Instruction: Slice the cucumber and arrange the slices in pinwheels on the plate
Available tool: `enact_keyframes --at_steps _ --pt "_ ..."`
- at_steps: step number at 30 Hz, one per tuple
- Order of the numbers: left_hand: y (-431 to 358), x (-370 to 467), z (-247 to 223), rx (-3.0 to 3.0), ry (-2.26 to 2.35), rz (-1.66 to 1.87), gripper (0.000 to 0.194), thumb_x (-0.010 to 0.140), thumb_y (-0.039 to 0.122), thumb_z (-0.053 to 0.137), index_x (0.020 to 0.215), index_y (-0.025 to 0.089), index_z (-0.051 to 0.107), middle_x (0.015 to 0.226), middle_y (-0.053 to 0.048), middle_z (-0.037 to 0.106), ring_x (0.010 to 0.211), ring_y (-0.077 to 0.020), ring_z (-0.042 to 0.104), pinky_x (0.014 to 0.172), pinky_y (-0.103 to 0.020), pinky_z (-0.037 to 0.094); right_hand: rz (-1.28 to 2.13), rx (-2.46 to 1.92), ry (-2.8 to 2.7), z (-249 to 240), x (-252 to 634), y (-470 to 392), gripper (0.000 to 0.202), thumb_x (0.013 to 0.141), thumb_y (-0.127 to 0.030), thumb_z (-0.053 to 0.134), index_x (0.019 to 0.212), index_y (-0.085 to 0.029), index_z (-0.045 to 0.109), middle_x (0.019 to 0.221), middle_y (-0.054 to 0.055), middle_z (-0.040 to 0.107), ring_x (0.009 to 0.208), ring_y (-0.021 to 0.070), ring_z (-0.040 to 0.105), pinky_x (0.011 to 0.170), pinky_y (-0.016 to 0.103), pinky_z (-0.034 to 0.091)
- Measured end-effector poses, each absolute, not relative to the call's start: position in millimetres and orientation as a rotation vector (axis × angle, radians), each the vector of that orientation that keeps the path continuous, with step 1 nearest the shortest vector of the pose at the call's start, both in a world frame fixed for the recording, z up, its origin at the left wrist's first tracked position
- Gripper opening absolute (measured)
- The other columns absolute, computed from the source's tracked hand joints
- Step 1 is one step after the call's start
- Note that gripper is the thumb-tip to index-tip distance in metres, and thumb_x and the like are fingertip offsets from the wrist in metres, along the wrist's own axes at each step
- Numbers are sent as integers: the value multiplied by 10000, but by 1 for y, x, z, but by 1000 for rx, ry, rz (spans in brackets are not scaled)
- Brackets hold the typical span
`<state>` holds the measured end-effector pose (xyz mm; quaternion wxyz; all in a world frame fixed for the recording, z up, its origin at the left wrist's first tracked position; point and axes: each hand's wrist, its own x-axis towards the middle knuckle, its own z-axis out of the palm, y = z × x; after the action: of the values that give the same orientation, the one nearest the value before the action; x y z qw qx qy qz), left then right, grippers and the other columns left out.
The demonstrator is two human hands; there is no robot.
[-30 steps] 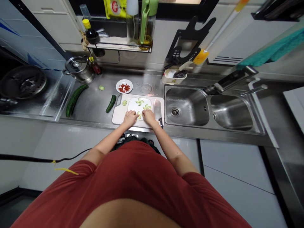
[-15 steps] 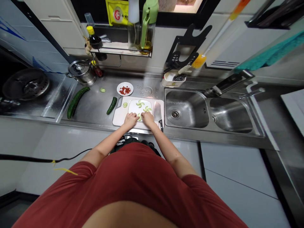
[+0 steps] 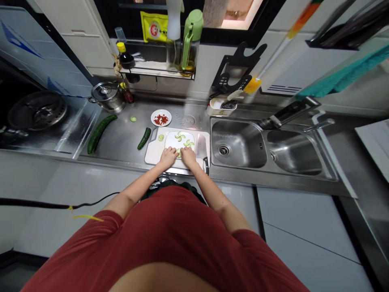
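A white plate (image 3: 172,140) rests on a pale cutting board (image 3: 152,156). Thin cucumber slices lie on it in pinwheel shapes, one at the top (image 3: 179,136) and another at the right (image 3: 189,144). Between my hands, at the plate's near edge, is a third group of cucumber slices (image 3: 179,153), partly covered by fingers. My left hand (image 3: 168,157) is closed, its fingertips pinched at that group's left side. From the right, my right hand (image 3: 189,157) pinches at the same group, fingers curled. A kitchen knife (image 3: 201,147) lies beside my right hand, handle towards me.
Loose cucumber slices (image 3: 161,138) sit on the board's left part. A cut cucumber (image 3: 144,138), a whole cucumber (image 3: 100,133) and a dish of chopped red pieces (image 3: 165,112) are on the steel counter. A lidded pot (image 3: 108,97) stands behind; a double sink (image 3: 238,142) is at the right.
The camera view has shifted slightly, so the counter sits lower in the picture. Both hands stay at the near slices, with only small finger movement.
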<state>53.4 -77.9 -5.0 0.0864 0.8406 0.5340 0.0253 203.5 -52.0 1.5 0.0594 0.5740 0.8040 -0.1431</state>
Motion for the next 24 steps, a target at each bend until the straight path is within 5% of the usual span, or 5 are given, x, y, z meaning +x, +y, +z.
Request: enact_keyframes --at_steps 24 --pt "-81 53 -9 2446 1626 107 329 914 194 429 1121 248 679 1047 -120 608 1023 -270 464 837 -418 337 -396 1744 2451 3 196 -63 293 990 -205 363 1144 -187 611 1125 120 588 1069 240 498 853 309 409"
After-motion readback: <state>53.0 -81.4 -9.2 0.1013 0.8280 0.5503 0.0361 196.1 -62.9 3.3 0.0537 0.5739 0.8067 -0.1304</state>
